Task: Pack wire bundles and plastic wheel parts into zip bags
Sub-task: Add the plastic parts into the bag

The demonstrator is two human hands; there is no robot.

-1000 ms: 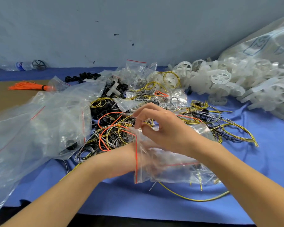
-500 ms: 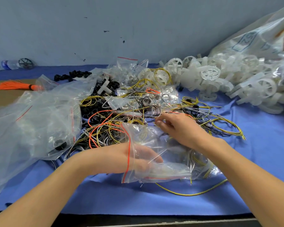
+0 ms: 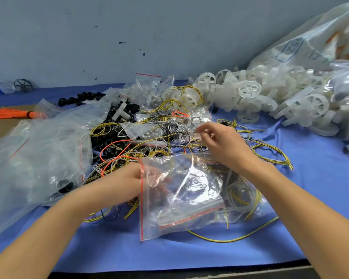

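A clear zip bag (image 3: 189, 198) with a red seal line lies on the blue cloth (image 3: 314, 190) in front of me. My left hand (image 3: 121, 184) grips its open mouth, fingers reaching inside the plastic. My right hand (image 3: 224, 146) hovers just beyond the bag over the tangled pile of yellow, grey and orange wire bundles (image 3: 149, 146). Its thumb and forefinger pinch together on what looks like a thin grey wire (image 3: 197, 122). White plastic wheel parts (image 3: 248, 89) are heaped at the back right.
A big crumpled clear bag (image 3: 38, 154) covers the left side. Small black parts (image 3: 81, 97) and an orange wire bundle (image 3: 8, 113) lie at the back left. A large printed sack (image 3: 310, 43) leans at the right. Loose yellow wires (image 3: 270, 154) trail to the right.
My right hand left the bag's mouth, dipped into the wire pile, and now is raised slightly with its fingers pinched. My left hand kept hold of the bag, which now lies flatter.
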